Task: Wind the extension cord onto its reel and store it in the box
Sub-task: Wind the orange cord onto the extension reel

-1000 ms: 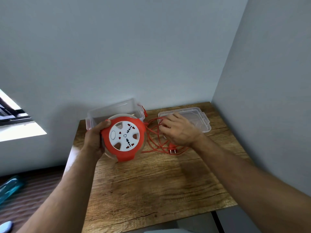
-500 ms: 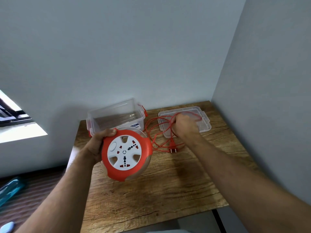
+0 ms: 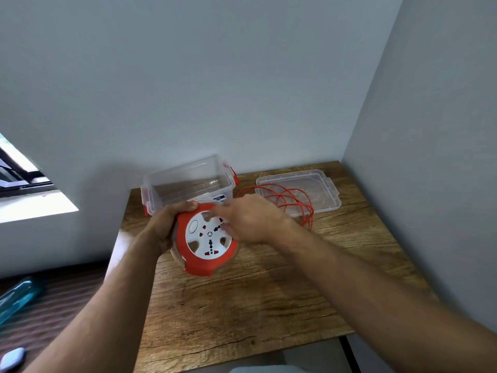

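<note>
My left hand [image 3: 164, 224] grips the left rim of the round orange and white cord reel [image 3: 205, 243], held tilted above the wooden table [image 3: 242, 305]. My right hand [image 3: 250, 219] lies over the reel's upper right face, blurred; whether its fingers pinch the cord I cannot tell. Loose loops of orange cord [image 3: 293, 203] trail from behind that hand over the table and onto the clear lid [image 3: 325, 195]. The clear plastic box [image 3: 188, 181] with orange latches stands open behind the reel.
Walls close in behind and to the right of the table. A blue bottle [image 3: 18, 297] lies on the dark floor at left, with a pale object [image 3: 12, 358] near the bottom corner. A window [image 3: 16, 173] is at the left.
My right hand has moved left from the cord loops over the lid onto the reel's face. The reel has tilted slightly and stays in my left hand. The cord loops have shifted.
</note>
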